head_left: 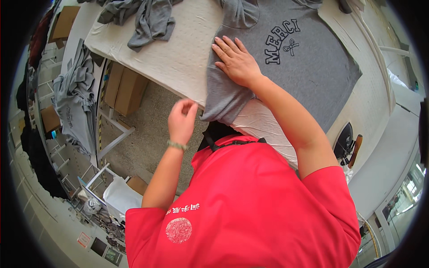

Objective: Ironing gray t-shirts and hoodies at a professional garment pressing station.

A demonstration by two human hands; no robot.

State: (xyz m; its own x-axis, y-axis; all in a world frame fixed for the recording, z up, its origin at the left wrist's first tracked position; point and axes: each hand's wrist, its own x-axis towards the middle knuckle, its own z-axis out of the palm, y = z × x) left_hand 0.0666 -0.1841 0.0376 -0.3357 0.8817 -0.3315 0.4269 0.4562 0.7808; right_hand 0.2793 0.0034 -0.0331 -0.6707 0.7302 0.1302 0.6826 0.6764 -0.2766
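Observation:
A grey sweatshirt (313,67) with dark outlined lettering and a small bow motif lies spread on the padded white table (187,58). My right hand (236,61) rests flat on its left part, fingers stretched out and a little apart. Below that hand, a grey section of the garment hangs over the table's near edge. My left hand (182,120) is in the air just off the same edge, left of the hanging cloth and apart from it. Its fingers are curled together; whether anything small is pinched in them is hidden.
An iron (345,142) with a brown handle stands at the table's right. More grey garments (154,22) are heaped at the far left of the table. A stack of grey garments (76,98) hangs on a side rack. Cardboard boxes (129,91) sit beneath the table.

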